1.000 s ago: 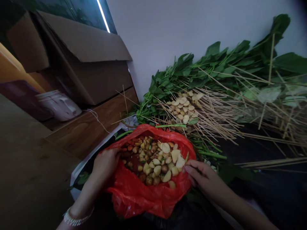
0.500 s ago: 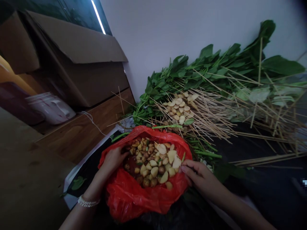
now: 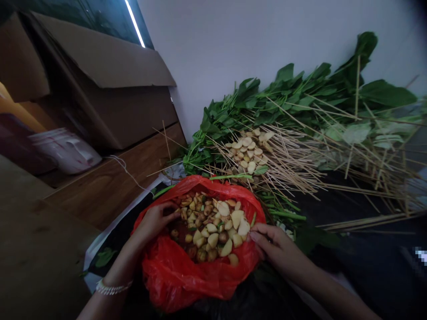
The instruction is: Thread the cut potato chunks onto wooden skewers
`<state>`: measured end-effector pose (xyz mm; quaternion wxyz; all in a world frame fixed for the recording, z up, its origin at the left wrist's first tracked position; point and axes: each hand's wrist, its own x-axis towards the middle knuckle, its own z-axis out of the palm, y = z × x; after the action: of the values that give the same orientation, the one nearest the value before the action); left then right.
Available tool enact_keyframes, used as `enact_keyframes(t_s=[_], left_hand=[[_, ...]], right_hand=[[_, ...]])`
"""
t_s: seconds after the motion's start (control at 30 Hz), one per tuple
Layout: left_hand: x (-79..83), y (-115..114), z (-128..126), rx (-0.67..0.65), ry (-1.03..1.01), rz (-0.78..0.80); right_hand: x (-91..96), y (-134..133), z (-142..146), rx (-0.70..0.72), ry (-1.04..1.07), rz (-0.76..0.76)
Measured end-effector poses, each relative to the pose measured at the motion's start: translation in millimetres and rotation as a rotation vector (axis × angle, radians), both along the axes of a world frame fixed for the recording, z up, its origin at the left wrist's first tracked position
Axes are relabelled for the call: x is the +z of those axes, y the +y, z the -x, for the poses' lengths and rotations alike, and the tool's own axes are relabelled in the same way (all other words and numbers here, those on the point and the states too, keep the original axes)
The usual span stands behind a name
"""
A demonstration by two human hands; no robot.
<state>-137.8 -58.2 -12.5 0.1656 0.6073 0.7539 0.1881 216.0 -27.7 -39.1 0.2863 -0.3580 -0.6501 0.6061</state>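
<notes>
A red plastic bag [image 3: 187,282] lies wide open in front of me, full of small whole and cut potatoes [image 3: 202,255] with bits of green. Inside its left rim is my left hand [image 3: 157,222], fingers bent and pressed together beside the potato pieces; what they pinch, if anything, is hidden. At the right rim, my right hand [image 3: 275,242] pinches the end of what looks like a skewer of pale potato slices [image 3: 237,218], its thin tip pointing up and left over the pile. A short green stem [image 3: 253,219] stands by those fingertips.
Behind the bag lie many bamboo skewers [image 3: 293,155], a heap of potato slices [image 3: 248,151] and long leafy greens [image 3: 276,98] along the wall. Pale cabbage-like leaves [image 3: 356,133] are at right. A cardboard box [image 3: 126,115] and a white tub [image 3: 68,151] stand at left.
The left hand has shifted slightly left and up along the inside of the bag. The right hand keeps its pinch in nearly the same spot. The whole view has moved a little.
</notes>
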Motion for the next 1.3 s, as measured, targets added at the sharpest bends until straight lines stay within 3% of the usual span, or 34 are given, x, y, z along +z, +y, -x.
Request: enact_keyframes(t_s=[0.13, 0.27, 0.43, 0.7, 0.9, 1.03, 1.13, 1.3], left_hand=[[0.5, 2.6, -1.1, 0.008, -0.077, 0.026], [-0.9, 10.4, -6.7, 0.092, -0.009, -0.124], [-5.9, 24.6, -18.2, -0.017, 0.062, -0.230], [-14.6, 34.0, -23.4, -0.022, 0.090, -0.298], [-16.2, 37.6, -23.3, -0.147, 0.139, -0.252], [-15.7, 37.6, -22.6, -0.110, 0.116, -0.295], [-11.7, 33.5, -24.5, -0.035, -0.063, -0.326], [0.5, 26.2, -33.4, 0.140, -0.680, -0.324]], right_hand=[[0.5, -0.4, -0.8, 0.002, 0.004, -0.010], [2.2, -0.4, -1.0, 0.013, -0.008, -0.019], [2.2, 0.0, -0.5, 0.001, -0.005, -0.023], [-0.2, 1.5, -0.1, 0.003, -0.005, -0.021], [-1.2, 0.9, 0.0, -0.001, -0.031, -0.015], [0.7, 0.7, 0.0, -0.003, -0.020, -0.013], [2.0, 1.2, -0.6, 0.001, -0.025, -0.029], [0.9, 1.3, -0.7, 0.001, -0.013, -0.026]])
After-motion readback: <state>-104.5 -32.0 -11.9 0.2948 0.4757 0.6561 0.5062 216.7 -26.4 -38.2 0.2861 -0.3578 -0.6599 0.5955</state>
